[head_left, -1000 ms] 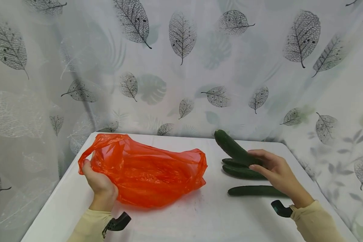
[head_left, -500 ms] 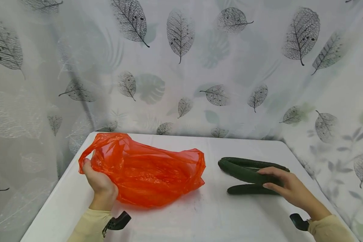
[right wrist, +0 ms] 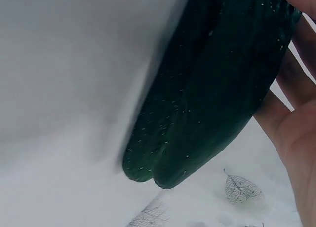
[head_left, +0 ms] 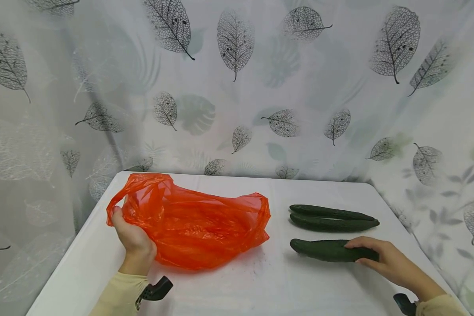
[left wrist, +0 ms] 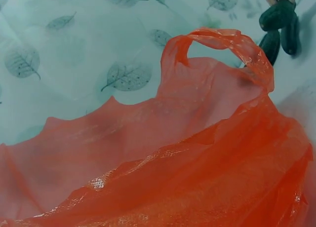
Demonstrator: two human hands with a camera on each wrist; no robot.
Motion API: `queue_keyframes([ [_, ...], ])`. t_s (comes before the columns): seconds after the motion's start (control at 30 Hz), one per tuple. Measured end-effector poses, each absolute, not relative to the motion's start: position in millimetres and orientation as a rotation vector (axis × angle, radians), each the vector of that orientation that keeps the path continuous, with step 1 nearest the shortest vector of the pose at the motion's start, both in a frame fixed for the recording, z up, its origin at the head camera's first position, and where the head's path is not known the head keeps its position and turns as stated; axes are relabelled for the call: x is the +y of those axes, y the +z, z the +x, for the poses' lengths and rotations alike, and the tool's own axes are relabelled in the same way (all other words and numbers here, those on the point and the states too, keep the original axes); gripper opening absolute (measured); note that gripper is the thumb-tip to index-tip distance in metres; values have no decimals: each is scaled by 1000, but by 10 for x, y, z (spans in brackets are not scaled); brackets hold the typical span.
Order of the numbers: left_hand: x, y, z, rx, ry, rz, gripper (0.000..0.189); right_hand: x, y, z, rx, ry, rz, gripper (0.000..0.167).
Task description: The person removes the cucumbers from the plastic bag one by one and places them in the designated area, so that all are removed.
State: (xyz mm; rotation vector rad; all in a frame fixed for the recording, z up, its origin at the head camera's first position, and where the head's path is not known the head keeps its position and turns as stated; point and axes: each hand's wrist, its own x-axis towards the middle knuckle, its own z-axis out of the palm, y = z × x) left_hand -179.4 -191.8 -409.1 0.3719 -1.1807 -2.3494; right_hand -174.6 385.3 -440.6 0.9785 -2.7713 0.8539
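My left hand (head_left: 137,242) grips the left handle of an orange-red plastic bag (head_left: 205,228); its thumb shows and the other fingers are hidden by the film. Over the front right of the table my right hand (head_left: 393,263) holds a dark green cucumber (head_left: 324,250) near its right end, thumb and fingers on either side. In the right wrist view the held cucumber (right wrist: 222,98) lies alongside another cucumber (right wrist: 143,148), close against it. Behind them on the table lie two more cucumbers, a rear one (head_left: 328,211) and a nearer one (head_left: 332,224), side by side.
A white table (head_left: 276,285) carries everything. Leaf-patterned sheeting (head_left: 205,87) hangs behind it and along both sides. The far bag handle (left wrist: 227,44) stands up in a loop in the left wrist view. Black wrist-worn devices show below both hands.
My right hand has brought its cucumber down and toward the front, from above the rear pair to the front cucumber. My left hand keeps the bag nearly where it was.
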Motion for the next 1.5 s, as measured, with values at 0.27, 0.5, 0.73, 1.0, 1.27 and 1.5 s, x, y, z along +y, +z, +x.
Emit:
queue_keyframes([
  [0.27, -1901, -4102, -1790, -1200, -2344, 370, 56, 3915, -4495, -1751, -2777, 869, 1060, 47],
  [0.5, -1907, -4116, -1797, -1213, -2345, 361, 57, 3961, -4533, -1761, -2845, 745, 1056, 41],
  [0.73, -1895, -4113, -1797, -1204, -2364, 399, 56, 3945, -4562, -1769, -2823, 668, 1052, 44],
  [1.0, -1862, -4151, -1815, -1246, -2332, 436, 51, 3907, -4590, -1766, -2774, 552, 1038, 48],
  [1.27, -1866, -4125, -1800, -1178, -2249, 475, 47, 3853, -4608, -1759, -2698, 370, 1004, 49],
  [1.5, -1928, -3965, -1768, -1149, -2100, 357, 72, 3832, -4546, -1769, -2801, 259, 925, 39],
])
